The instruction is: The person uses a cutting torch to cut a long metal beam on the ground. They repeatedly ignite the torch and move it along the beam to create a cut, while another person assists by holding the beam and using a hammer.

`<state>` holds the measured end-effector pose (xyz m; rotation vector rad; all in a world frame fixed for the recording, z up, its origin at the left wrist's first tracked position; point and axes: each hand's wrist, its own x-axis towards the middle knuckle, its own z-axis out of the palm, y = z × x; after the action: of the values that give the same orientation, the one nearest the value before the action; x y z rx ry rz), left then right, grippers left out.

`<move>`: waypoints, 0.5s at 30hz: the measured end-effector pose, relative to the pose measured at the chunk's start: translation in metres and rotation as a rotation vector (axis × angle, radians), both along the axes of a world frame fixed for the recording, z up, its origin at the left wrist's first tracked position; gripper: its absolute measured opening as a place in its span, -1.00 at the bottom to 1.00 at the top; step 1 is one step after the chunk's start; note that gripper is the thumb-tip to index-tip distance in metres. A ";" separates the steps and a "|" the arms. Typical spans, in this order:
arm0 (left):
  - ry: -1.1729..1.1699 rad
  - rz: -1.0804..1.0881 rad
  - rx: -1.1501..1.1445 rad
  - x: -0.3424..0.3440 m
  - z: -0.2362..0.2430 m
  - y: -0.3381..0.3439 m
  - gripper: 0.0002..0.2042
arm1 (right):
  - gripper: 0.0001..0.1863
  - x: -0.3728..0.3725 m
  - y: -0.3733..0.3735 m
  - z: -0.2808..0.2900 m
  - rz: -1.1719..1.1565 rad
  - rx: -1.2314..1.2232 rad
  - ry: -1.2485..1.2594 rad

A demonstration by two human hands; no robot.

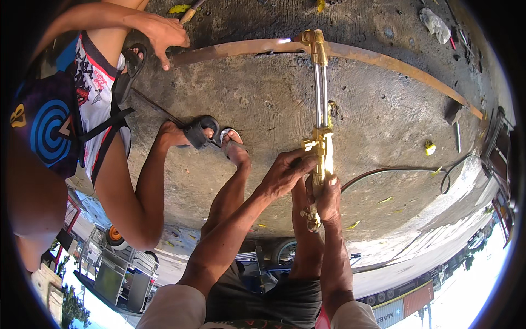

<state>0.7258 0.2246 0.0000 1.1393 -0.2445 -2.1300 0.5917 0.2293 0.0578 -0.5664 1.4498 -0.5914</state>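
Observation:
A brass cutting torch points away from me over the concrete floor. My right hand is closed round its handle. The fingers of my left hand pinch the torch body near its valves; exactly which part they grip is partly hidden. A small bright flame shows at the torch's angled head, just above a long, rusty flat metal bar. At the bar's left end is a co-worker's hand, fingers spread.
A co-worker in patterned shorts squats close on the left, with sandalled feet near mine. A dark hose runs off to the right. A dark block sits by the bar's right end. A crumpled plastic bag lies far right.

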 end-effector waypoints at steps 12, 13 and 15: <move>-0.170 -0.044 -0.043 0.001 -0.008 -0.005 -0.71 | -0.12 -0.012 0.009 -0.028 0.067 0.105 -0.006; -0.204 -0.078 -0.050 0.003 -0.007 -0.006 -0.72 | -0.13 -0.012 0.009 -0.029 0.064 0.125 -0.031; -0.243 -0.104 -0.044 0.004 -0.008 -0.006 -0.72 | -0.23 -0.013 0.012 -0.033 0.053 0.113 -0.075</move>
<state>0.7295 0.2190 -0.0077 1.3861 -0.4684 -2.0623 0.5790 0.2409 0.0251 -0.4874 1.3841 -0.4810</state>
